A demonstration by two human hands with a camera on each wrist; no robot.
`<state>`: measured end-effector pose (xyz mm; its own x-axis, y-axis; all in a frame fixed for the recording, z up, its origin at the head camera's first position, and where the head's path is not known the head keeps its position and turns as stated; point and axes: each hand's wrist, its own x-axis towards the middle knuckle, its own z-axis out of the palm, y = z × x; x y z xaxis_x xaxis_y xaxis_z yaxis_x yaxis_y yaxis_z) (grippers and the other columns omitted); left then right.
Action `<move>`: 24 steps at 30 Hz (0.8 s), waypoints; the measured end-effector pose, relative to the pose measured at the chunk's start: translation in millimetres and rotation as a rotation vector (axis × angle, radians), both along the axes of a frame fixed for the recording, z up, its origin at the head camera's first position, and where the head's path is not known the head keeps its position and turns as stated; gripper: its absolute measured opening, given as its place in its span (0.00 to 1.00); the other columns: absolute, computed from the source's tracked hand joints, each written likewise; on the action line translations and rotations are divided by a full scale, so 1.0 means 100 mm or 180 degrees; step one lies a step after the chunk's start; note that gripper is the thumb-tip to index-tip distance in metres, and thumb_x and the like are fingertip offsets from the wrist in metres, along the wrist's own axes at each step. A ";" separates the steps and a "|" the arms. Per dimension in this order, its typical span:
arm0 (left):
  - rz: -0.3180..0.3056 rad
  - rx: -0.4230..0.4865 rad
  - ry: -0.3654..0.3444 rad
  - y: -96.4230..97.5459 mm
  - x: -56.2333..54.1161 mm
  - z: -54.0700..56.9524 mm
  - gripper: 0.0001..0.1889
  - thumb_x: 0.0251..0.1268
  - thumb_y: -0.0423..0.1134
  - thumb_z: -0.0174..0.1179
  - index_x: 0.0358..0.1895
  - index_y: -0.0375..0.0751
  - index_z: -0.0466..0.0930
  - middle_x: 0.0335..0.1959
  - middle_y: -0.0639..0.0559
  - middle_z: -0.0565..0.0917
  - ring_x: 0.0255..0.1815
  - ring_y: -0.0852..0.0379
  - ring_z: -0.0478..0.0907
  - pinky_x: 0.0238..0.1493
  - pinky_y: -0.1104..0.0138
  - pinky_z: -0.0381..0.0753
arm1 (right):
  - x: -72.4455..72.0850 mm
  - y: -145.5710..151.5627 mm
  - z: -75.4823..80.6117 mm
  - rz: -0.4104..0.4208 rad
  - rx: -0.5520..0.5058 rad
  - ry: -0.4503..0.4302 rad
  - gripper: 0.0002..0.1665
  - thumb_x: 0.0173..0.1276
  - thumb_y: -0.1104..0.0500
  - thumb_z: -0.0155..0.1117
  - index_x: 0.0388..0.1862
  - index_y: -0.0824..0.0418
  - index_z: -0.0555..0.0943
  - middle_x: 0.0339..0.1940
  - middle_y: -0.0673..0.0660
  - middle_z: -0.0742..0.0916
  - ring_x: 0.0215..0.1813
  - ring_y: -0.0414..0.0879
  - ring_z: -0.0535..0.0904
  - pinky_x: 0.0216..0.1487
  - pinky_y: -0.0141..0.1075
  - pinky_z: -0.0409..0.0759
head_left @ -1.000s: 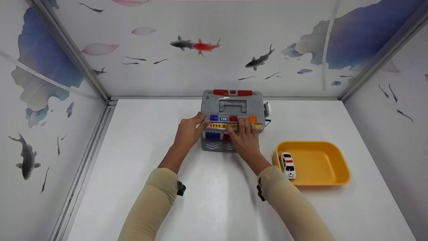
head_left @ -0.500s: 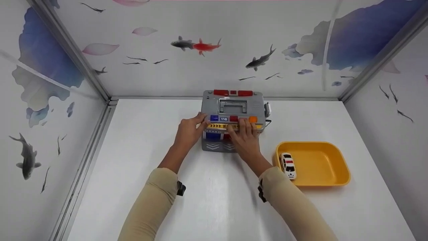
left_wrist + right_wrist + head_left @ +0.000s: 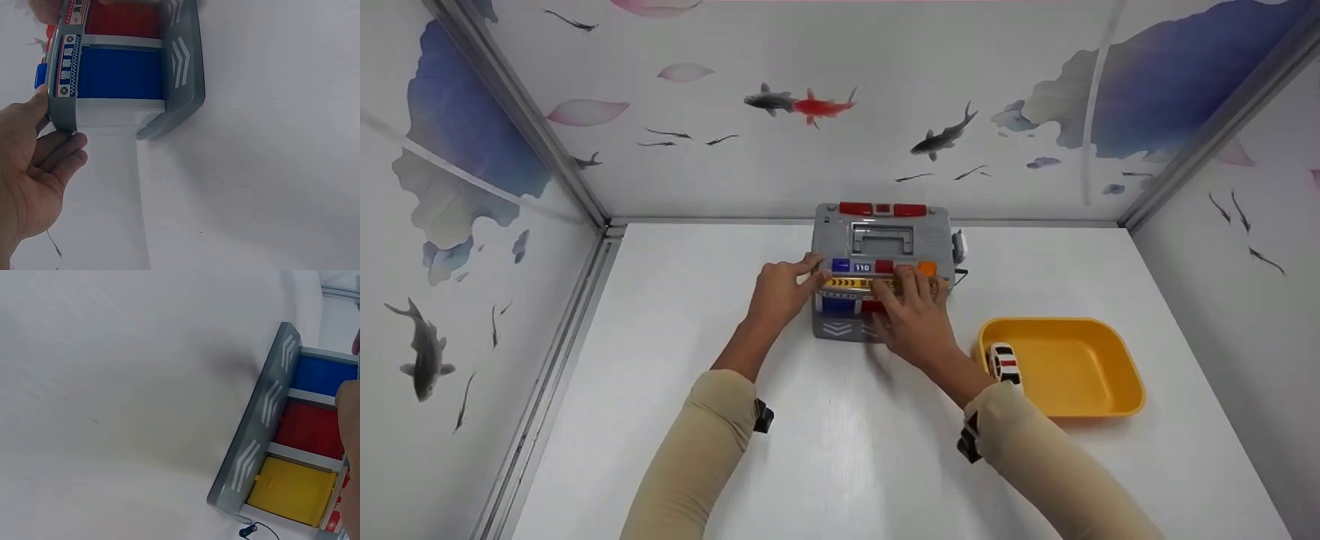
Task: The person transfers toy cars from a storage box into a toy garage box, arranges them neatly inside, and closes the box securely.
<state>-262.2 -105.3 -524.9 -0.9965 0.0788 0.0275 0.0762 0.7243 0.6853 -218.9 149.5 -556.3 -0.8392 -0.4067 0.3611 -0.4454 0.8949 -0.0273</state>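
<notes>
A grey toy police garage (image 3: 840, 232) stands at the back of the white table, its roof bearing a folding handle and coloured blocks. My left hand (image 3: 778, 292) pinches the left front corner of the roof between thumb and fingers, as the left wrist view also shows. My right hand (image 3: 919, 319) grips the front roof edge, its fingers bent over the top and the thumb low by the red door. Blue (image 3: 319, 376), red and yellow doors (image 3: 291, 489) line the front in the right wrist view, all closed above a ramp with white arrows (image 3: 244, 467).
A yellow tray (image 3: 1080, 409) lies to the right, with a white toy police car (image 3: 1003, 360) at its left side, partly behind my right sleeve. Printed walls close in the table at the back and sides. A small black piece on a cord (image 3: 247, 531) hangs beside the garage.
My right wrist and forearm have swung right and cover more of the toy car. The right thumb now shows lower by the red door. My left hand stays at the roof corner.
</notes>
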 end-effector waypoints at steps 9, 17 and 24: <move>0.0040 -0.0034 -0.0080 0.00 0.00 0.00 0.28 0.81 0.64 0.62 0.76 0.57 0.81 0.76 0.49 0.81 0.76 0.41 0.83 0.71 0.48 0.87 | -0.02 -0.09 0.21 0.0211 0.0151 0.0045 0.37 0.80 0.40 0.69 0.81 0.55 0.75 0.82 0.60 0.76 0.83 0.61 0.69 0.84 0.72 0.62; 0.0025 -0.0043 -0.0020 0.01 0.00 0.00 0.27 0.82 0.62 0.63 0.75 0.56 0.83 0.75 0.48 0.81 0.78 0.39 0.81 0.76 0.46 0.83 | -0.05 -0.24 0.29 0.0404 0.0280 -0.0154 0.41 0.82 0.38 0.66 0.86 0.52 0.70 0.85 0.57 0.75 0.85 0.59 0.68 0.86 0.75 0.60; -0.0002 -0.0090 0.0056 0.01 0.00 0.00 0.26 0.82 0.60 0.63 0.74 0.55 0.84 0.76 0.47 0.80 0.77 0.40 0.81 0.64 0.50 0.90 | -0.08 -0.35 0.30 0.0422 0.0227 -0.0302 0.44 0.81 0.39 0.68 0.88 0.53 0.68 0.85 0.57 0.74 0.85 0.59 0.66 0.90 0.74 0.51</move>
<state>-262.4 -104.4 -525.3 -0.9958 0.0805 0.0428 0.0886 0.7433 0.6630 -227.1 114.4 -526.2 -0.8054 -0.5379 0.2490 -0.5582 0.8296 -0.0133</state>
